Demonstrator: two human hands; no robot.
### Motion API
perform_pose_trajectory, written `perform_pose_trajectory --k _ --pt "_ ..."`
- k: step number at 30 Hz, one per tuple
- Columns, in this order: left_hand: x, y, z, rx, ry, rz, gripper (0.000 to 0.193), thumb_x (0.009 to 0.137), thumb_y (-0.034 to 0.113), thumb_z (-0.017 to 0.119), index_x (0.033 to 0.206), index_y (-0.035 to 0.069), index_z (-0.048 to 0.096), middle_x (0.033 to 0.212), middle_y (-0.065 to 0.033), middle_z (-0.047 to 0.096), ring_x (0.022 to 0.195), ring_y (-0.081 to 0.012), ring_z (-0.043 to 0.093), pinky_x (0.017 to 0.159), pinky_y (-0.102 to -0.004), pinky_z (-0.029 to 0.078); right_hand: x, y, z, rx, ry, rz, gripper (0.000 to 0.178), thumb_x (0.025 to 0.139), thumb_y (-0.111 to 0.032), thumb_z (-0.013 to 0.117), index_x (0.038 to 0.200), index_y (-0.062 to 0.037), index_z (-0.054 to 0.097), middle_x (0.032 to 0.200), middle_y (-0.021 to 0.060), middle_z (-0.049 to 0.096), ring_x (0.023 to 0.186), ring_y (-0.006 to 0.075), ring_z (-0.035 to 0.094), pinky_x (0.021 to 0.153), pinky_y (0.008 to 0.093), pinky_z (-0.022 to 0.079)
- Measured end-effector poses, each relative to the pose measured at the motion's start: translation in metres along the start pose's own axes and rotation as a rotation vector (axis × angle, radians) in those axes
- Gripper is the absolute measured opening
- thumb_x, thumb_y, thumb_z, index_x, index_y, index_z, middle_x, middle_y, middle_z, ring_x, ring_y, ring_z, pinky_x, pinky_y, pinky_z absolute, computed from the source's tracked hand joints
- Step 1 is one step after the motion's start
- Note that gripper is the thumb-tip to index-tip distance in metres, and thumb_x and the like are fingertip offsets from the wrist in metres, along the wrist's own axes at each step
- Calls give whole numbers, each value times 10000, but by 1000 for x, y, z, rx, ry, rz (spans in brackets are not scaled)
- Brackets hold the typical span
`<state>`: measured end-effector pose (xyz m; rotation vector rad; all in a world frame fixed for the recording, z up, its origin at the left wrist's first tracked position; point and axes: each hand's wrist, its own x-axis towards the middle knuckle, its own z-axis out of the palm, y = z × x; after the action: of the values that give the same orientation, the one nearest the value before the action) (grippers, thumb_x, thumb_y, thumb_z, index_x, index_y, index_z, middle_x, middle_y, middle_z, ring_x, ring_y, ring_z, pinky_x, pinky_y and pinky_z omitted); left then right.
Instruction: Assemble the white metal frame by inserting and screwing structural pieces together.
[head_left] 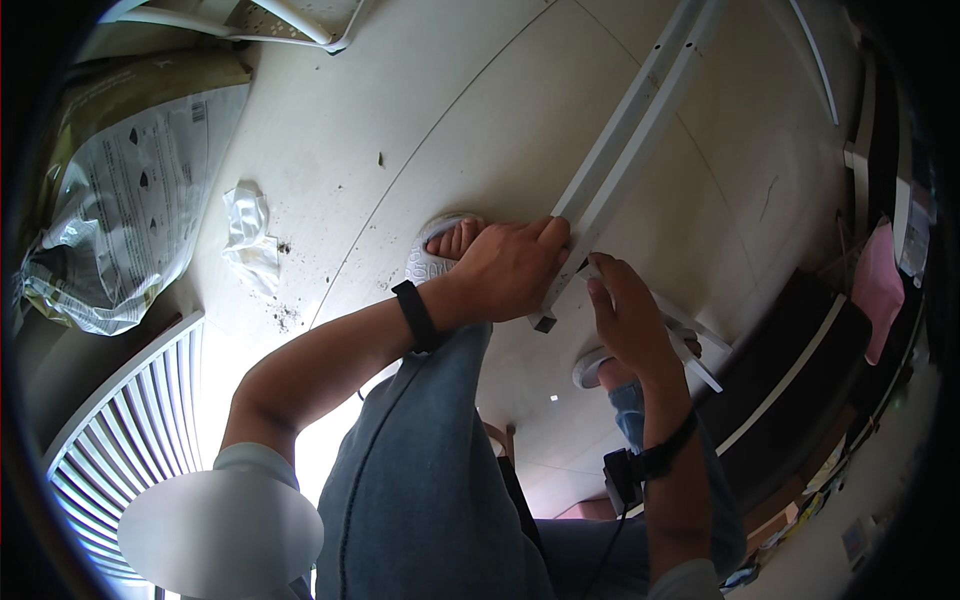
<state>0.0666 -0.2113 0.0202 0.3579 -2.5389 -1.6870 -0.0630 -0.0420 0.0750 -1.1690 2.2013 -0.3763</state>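
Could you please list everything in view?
Long bars: two, white, hands to top edge
Plastic package: one, silver-olive, upper left
Crumpled plastic: one, whitish, left floor
Tubular frame: one, white, top left
Slatted panel: one, white, lower left
Curved strip: one, white, upper right
Furniture: count unclear, black, right
Cloth: one, pink, right
Floor: one, beige, throughout
Sandals: two, grey, on feet
Jeans: one pair, blue, lower centre
Wristbands: two, black, on wrists
Left hand: one, bare, on the bars
Right hand: one, bare, beside the bars
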Motion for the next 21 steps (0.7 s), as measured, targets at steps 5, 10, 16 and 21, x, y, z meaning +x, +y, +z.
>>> perform_pose_trajectory --k 5,10,16,21 --pt "2 4 -5 40 -139 -96 185 960 185 524 995 12 467 856 -164 614 688 -386 640 614 -465 503 2 7 -5 182 -31 118 268 897 -166 672 1113 -16 623 997 192 654 903 381 651 790 417 524" --pt "5 -3 -4 119 -44 58 175 954 188 536 956 17 499 824 -131 615 644 -355 645 571 -442 511 3 8 4 292 49 41 282 916 -186 662 1141 -21 626 1001 188 666 927 375 658 812 409 524" --pt "6 -4 -3 119 -47 70 177 942 193 555 941 23 504 789 -118 606 636 -348 642 553 -427 513 6 1 6 201 13 80 289 927 -207 655 1149 -24 624 1001 190 664 929 390 650 813 413 522" --pt "4 -5 0 109 -48 51 191 944 210 553 934 27 499 779 -126 609 635 -353 638 555 -433 512 0 -5 5 61 49 68 315 933 -204 648 1192 -26 616 1046 185 674 968 375 658 842 399 523"
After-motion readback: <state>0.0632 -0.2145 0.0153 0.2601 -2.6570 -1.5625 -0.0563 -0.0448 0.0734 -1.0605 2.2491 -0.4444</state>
